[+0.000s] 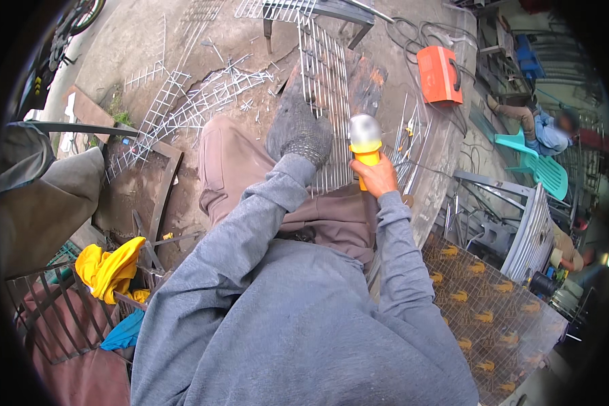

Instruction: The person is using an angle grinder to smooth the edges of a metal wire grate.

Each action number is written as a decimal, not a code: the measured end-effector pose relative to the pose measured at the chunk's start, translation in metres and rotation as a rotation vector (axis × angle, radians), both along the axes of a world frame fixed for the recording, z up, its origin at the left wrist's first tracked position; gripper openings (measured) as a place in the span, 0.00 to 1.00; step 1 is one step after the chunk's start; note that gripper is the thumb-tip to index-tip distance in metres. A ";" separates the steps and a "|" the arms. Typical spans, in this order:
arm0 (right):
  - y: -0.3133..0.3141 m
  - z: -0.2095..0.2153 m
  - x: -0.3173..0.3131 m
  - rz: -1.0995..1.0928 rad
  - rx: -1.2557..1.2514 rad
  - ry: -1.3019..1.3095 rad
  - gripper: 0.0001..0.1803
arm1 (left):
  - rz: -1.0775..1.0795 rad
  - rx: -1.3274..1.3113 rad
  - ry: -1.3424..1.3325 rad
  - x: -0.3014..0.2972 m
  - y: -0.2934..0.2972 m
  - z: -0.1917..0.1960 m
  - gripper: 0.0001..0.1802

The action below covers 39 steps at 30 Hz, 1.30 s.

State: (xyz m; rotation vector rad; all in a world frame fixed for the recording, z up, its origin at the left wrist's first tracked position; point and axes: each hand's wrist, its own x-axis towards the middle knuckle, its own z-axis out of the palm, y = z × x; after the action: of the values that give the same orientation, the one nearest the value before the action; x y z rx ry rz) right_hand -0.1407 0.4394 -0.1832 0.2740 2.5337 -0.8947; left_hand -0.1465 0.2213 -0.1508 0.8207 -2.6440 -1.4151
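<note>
A long grating of thin metal bars (pixel 326 74) slants from the far bench down to my lap, over a dark, worn plank (pixel 369 74). My left hand (pixel 307 139), in a grey knit glove, is closed on the grating's left side near its lower end; the fingertips are partly hidden. Just right of the bars, my bare right hand (pixel 377 174) grips a yellow angle grinder (pixel 365 157). Its silvery round head points away from me and looks blurred. Whether the head touches the bars I cannot tell.
Cut rods and lattice strips (pixel 216 98) litter the ground at left. An orange machine box (pixel 440 76) stands at right beside coiled cables. A yellow cloth (pixel 111 269) hangs on a metal frame. At far right, a person (pixel 553 130) sits near a teal chair (pixel 545 172).
</note>
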 end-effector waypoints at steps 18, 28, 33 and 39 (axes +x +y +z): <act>-0.025 -0.016 -0.065 0.001 0.038 0.052 0.36 | -0.007 -0.062 -0.039 0.002 -0.002 0.009 0.27; -0.056 0.004 -0.096 0.011 0.099 0.074 0.39 | 0.050 -0.144 0.010 0.004 0.004 0.001 0.28; -0.045 -0.019 -0.116 -0.015 0.084 0.088 0.39 | -0.056 0.103 -0.135 0.002 -0.005 0.027 0.39; -0.052 -0.026 -0.147 0.026 0.072 0.105 0.37 | 0.073 -0.056 0.050 0.005 0.004 0.015 0.28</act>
State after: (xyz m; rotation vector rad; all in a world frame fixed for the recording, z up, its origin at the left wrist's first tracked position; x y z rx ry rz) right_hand -0.2873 0.3876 -0.2096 0.2214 2.6632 -0.8294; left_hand -0.1417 0.2251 -0.1362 0.8547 -2.5762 -1.3203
